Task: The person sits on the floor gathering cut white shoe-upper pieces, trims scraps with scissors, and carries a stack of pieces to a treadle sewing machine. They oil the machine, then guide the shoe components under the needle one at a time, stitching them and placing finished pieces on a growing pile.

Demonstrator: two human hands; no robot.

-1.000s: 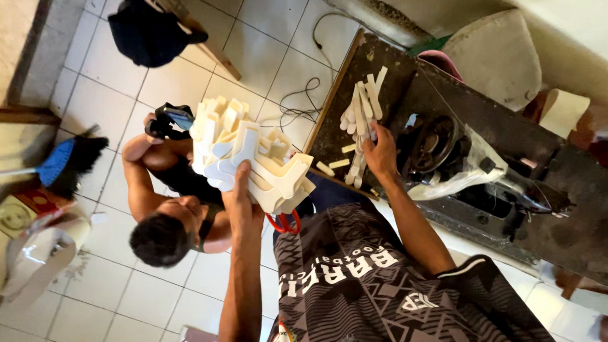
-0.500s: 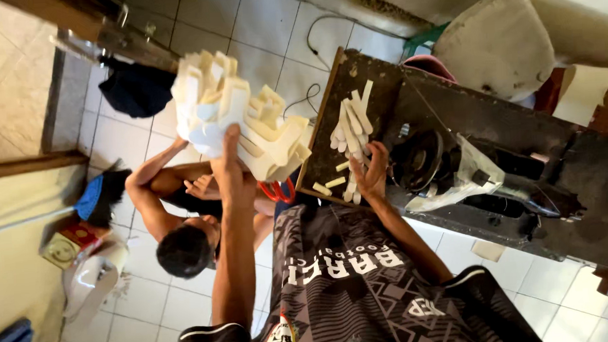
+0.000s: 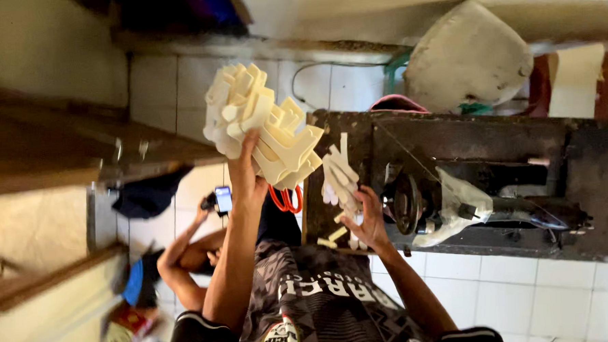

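I note the left hand (image 3: 248, 177) clamped on a bundle of cream cut pieces (image 3: 264, 125), raised off the desk (image 3: 453, 140); the right hand (image 3: 367, 219) closed on a sheaf of white strips (image 3: 338, 176) at the desk's edge; beyond the strips, a sewing machine (image 3: 497, 207) on that desk.

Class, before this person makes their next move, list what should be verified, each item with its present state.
1. Left hand grips the cream stack: ok.
2. Stack pieces lie square: not ok, they fan out.
3. Right hand touches the loose strips: ok.
4. Right hand's grip closed on them: cannot tell.
5. Strips over the dark table: ok.
6. Seated person clear of the raised stack: cannot tell.
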